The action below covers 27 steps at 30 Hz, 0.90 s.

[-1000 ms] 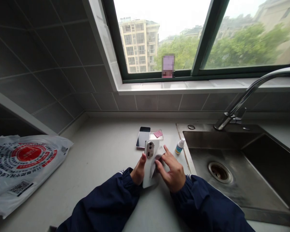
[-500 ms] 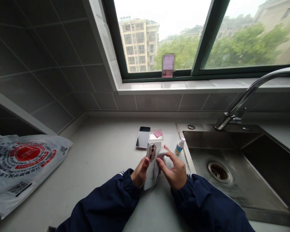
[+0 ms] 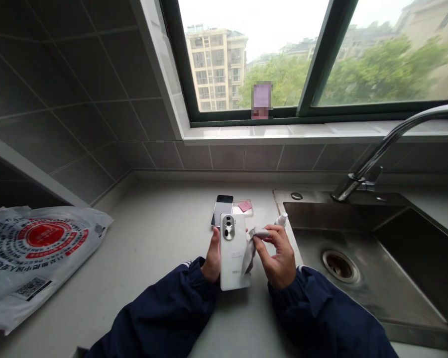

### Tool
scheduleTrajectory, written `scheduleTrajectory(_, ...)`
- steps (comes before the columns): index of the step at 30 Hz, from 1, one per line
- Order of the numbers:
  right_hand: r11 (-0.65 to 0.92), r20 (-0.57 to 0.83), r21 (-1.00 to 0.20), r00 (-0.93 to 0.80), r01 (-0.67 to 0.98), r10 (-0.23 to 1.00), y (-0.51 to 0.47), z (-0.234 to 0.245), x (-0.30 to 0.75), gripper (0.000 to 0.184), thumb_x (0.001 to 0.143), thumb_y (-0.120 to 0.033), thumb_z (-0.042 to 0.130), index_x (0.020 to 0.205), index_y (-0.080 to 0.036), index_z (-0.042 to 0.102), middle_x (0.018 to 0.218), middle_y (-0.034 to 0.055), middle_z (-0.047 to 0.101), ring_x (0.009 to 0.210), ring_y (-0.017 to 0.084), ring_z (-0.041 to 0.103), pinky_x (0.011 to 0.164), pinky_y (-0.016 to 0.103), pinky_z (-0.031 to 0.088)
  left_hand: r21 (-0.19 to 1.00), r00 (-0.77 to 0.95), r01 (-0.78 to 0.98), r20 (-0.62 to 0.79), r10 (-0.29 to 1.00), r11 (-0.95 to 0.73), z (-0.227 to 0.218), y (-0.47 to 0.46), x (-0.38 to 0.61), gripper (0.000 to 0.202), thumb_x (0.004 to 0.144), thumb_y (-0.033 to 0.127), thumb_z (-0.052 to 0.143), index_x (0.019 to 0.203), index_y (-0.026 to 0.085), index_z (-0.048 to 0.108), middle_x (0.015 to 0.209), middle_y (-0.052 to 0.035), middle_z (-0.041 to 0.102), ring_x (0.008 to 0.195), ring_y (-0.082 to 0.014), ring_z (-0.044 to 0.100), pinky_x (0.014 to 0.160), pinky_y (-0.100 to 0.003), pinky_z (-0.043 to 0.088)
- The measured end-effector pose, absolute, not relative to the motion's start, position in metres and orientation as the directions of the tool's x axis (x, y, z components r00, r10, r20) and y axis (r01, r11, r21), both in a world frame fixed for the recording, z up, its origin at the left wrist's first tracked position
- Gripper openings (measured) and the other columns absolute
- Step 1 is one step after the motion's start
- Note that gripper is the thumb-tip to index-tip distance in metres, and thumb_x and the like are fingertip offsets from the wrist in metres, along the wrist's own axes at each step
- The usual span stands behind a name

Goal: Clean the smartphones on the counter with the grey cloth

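Observation:
A white smartphone (image 3: 234, 256), back towards me with its camera module at the top left, is held upright over the counter. My left hand (image 3: 211, 258) grips it from the left and behind, thumb along the edge. A grey cloth (image 3: 251, 251) is pinched between the thumb and fingers of my right hand (image 3: 278, 256) and hangs down beside the phone's right edge. Just behind lie a second phone (image 3: 223, 206), dark screen up, and a clear phone case (image 3: 249, 211) with a small pink piece (image 3: 245, 206) on it. A white-capped small bottle (image 3: 281, 219) is mostly hidden behind my right hand.
On the right, a steel sink (image 3: 362, 298) with a chrome faucet (image 3: 373, 149) is set into the white counter (image 3: 153, 238). At the left lies a plastic bag (image 3: 48, 248) with red and black print. A tiled wall and window stand behind.
The white phone has turned so its whole back faces me. My right hand has drawn the cloth a little to the right, off the phone's back, and now covers most of the bottle.

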State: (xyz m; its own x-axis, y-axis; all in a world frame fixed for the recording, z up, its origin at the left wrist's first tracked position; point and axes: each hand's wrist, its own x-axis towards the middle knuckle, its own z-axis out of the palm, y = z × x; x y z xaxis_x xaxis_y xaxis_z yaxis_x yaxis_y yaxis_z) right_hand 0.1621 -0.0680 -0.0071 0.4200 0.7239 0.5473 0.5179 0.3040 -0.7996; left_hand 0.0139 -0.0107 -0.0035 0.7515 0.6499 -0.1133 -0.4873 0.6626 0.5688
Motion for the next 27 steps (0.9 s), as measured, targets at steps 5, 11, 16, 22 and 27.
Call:
scheduleTrajectory(5,0.324,0.484,-0.869,0.503,0.375,0.716,-0.066,-0.009,0.167,0.009,0.087,-0.028,0.062,0.091,-0.021,0.064,0.101,0.0054,0.053,0.089,0.019,0.058,0.069,0.029,0.057,0.554,0.723,-0.503,-0.152,0.675,0.663,0.000,-0.003,0.011,0.090,0.078,0.082,0.032,0.124,0.007,0.053,0.092,-0.0168,0.066,0.070,-0.0311,0.067,0.064,-0.044,0.051)
scheduleTrajectory(11,0.373,0.457,-0.890,0.544,0.263,0.704,-0.064,-0.010,0.170,0.015,0.088,-0.031,0.061,0.098,-0.021,0.061,0.100,0.0066,0.054,0.088,0.019,0.057,0.066,0.028,0.055,0.548,0.628,-0.577,-0.176,0.758,0.606,0.005,0.000,0.010,0.084,0.080,0.078,0.035,0.127,0.010,0.050,0.091,-0.0148,0.066,0.066,-0.0331,0.067,0.060,-0.047,0.050)
scheduleTrajectory(16,0.372,0.446,-0.895,0.539,0.247,0.715,-0.065,-0.008,0.170,0.015,0.088,-0.033,0.060,0.096,-0.021,0.060,0.096,0.0055,0.055,0.085,0.019,0.058,0.069,0.030,0.055,0.524,0.553,-0.616,-0.244,0.797,0.588,0.014,0.002,0.009,0.083,0.080,0.076,0.037,0.126,0.008,0.051,0.087,-0.0146,0.066,0.067,-0.0355,0.068,0.061,-0.049,0.051)
scheduleTrajectory(22,0.379,0.406,-0.911,0.507,0.162,0.760,-0.068,-0.004,0.165,0.014,0.089,-0.033,0.060,0.096,-0.021,0.060,0.089,0.0035,0.057,0.079,0.018,0.061,0.071,0.032,0.055,0.546,0.525,-0.603,-0.278,0.804,0.582,0.015,0.001,0.008,0.081,0.081,0.076,0.036,0.125,0.011,0.052,0.090,-0.0142,0.066,0.070,-0.0354,0.068,0.062,-0.050,0.051)
scheduleTrajectory(27,0.449,0.508,-0.842,0.159,0.298,0.847,-0.081,0.000,0.152,0.010,0.090,-0.025,0.055,0.097,-0.021,0.059,0.096,0.0071,0.062,0.085,0.020,0.064,0.075,0.034,0.056,0.480,0.553,-0.639,-0.256,0.793,0.601,0.005,-0.003,0.015,0.074,0.081,0.072,0.044,0.119,0.010,0.058,0.086,-0.0139,0.067,0.075,-0.0288,0.066,0.075,-0.044,0.050)
